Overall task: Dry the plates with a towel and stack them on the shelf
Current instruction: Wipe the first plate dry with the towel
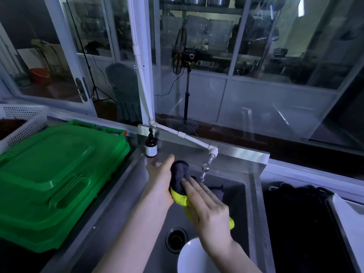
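Observation:
Over the steel sink (pixel 254 203) I hold a dark grey towel with a yellow edge (pixel 179 174) between both hands. My left hand (pixel 160 180) grips the bunched dark part from the left, one digit pointing up beside it. My right hand (pixel 208 209) lies on the towel with straight fingers, and the yellow end comes out under its palm. A white plate (pixel 192 257) lies in the sink basin below my right forearm, partly hidden by it. No shelf is in view.
A green plastic crate lid (pixel 59 174) and a white perforated basket (pixel 23 123) fill the counter on the left. A brown pump bottle (pixel 151 147) stands on the sink's back ledge. The tap (pixel 205 168) hangs just right of the towel. Drain (pixel 176 239). A dark tub (pixel 295 223) sits at right.

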